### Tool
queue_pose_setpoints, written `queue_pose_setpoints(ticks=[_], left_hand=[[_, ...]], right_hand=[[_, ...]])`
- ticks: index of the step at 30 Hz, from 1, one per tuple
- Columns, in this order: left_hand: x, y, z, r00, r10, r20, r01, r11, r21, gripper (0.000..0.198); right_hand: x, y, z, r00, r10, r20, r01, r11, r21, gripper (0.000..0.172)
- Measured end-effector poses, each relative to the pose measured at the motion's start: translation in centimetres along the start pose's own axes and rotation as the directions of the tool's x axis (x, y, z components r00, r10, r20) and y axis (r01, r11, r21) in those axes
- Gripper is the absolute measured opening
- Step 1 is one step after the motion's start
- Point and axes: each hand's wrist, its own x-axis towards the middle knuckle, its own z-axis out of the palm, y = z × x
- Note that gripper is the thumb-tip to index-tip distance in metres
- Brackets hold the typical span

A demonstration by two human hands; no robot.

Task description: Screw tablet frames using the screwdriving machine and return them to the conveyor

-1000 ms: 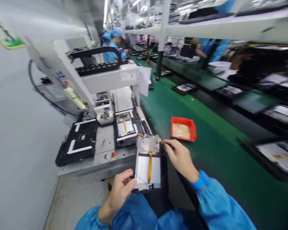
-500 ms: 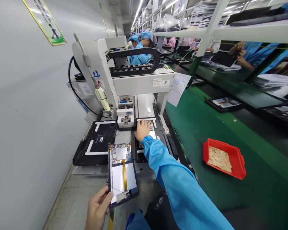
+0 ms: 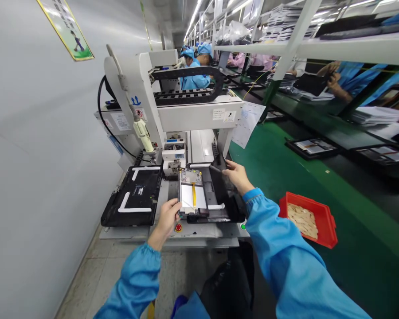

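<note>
My left hand grips the near edge of an open tablet back, a dark frame with a white panel, a circuit board and a yellow ribbon, and holds it over the right black fixture of the machine. My right hand pinches the top edge of a second tablet, seen as a dark slab tilted up out of that same fixture. The left black fixture with white corner guides lies beside them.
The white gantry machine with a cable chain and a hanging driver spans the fixtures. A red tray of small parts sits on the green conveyor. Other workers in blue stand further down the line. A grey wall runs along the left.
My left hand has carried the open tablet forward from my lap onto the right fixture. My right hand has moved off that fixture's face and now lifts a dark tablet out by its top edge.
</note>
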Motion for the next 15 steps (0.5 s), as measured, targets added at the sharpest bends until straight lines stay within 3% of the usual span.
queue_pose_setpoints(ticks=[3,6,11,13,15], left_hand=[[3.0,0.1,2.1,0.998,0.005,0.061,-0.008,0.999,0.05,0.038],[5.1,0.0,3.4,0.994,0.012,0.113,-0.029,0.988,0.154,0.038],[5.5,0.0,3.6,0.989,0.075,0.128,-0.122,0.901,0.416,0.024],[4.4,0.0,3.5,0.975,0.192,0.114,-0.222,0.789,0.573,0.016],[2.9,0.0,3.3,0.935,0.311,0.172,-0.331,0.582,0.743,0.023]], right_hand=[[-0.7,-0.6,-3.9,0.998,0.017,-0.066,-0.01,0.993,0.119,0.058],[-2.6,-1.8,-9.4,0.992,-0.009,-0.127,0.044,0.961,0.275,0.064],[-9.1,-3.3,-16.8,0.974,0.017,-0.224,0.054,0.951,0.305,0.061],[-12.1,-3.5,-18.6,0.957,0.06,-0.282,0.021,0.961,0.276,0.058],[-15.1,-3.6,-20.3,0.94,0.106,-0.326,-0.023,0.968,0.249,0.054]])
